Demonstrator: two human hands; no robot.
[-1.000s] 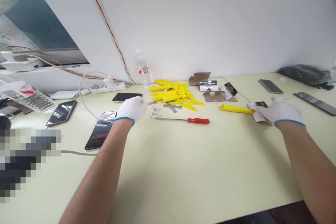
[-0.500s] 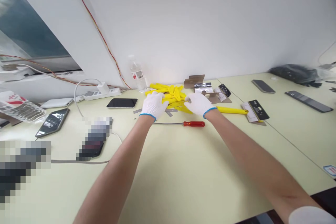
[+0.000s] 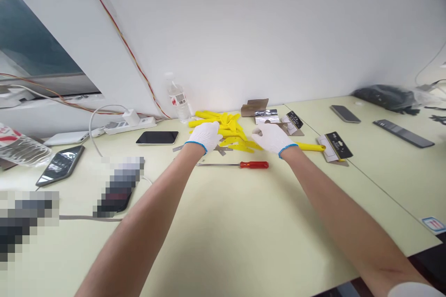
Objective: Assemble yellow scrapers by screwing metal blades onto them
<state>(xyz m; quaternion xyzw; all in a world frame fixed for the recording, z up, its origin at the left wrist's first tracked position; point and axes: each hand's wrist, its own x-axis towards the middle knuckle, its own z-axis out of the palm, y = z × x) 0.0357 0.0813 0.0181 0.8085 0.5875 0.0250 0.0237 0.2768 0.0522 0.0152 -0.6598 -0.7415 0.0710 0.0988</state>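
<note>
Head view, left to right, across a pale matte surface (image 3: 226, 222). A glossy smartphone (image 3: 60, 165) is lying at far left, and a black-glass smartphone (image 3: 157, 137) is lying flat just below a white plastic power strip (image 3: 128, 126). A clear plastic water bottle (image 3: 178, 100) is standing upright near the wall. The left hand (image 3: 204, 137), in a white knit glove with a blue cuff, is reaching over thin grey metal strips (image 3: 219, 150) to a heap of flat, tapered yellow plastic pieces (image 3: 230, 132), which is lying between both hands. Its fingers (image 3: 213, 131) are curving over the heap's near edge; any grip cannot be determined. The right hand (image 3: 273, 139), gloved alike, is lying just beside the heap, its fingers (image 3: 258, 133) slightly curled, their closure likewise indeterminate. A steel screwdriver with a red handle (image 3: 254, 164) is lying in front of both hands. Farther right, a smooth yellow plastic handle (image 3: 310, 147) is touching white card packets (image 3: 334, 146).
</note>
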